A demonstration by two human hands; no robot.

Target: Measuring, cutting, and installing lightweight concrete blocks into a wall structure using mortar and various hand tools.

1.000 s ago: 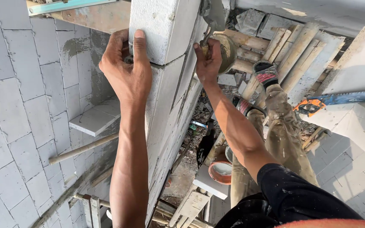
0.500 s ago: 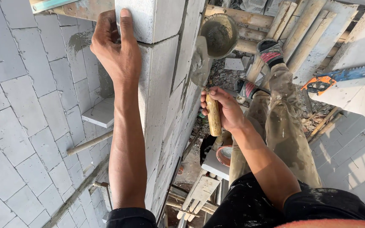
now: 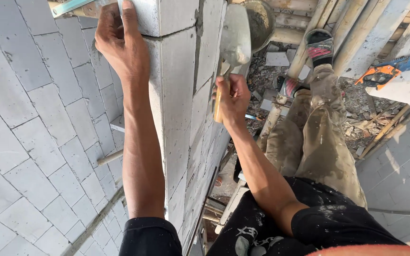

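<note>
Right grip (image 3: 233, 97) clasps trowel (image 3: 233, 42); bucket (image 3: 260, 21), perhaps mortar-filled, behind.

Two hands: left hand (image 3: 122, 45), right hand (image 3: 232, 97); one trowel (image 3: 233, 42); one handsaw (image 3: 395, 68); one bucket (image 3: 261, 19).

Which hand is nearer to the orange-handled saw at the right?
Right. The right hand grips a trowel left of the saw; the left hand is farther, on the block wall.

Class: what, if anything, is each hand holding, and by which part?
The right hand holds a trowel by its wooden handle; the left hand only presses against the top block.
</note>
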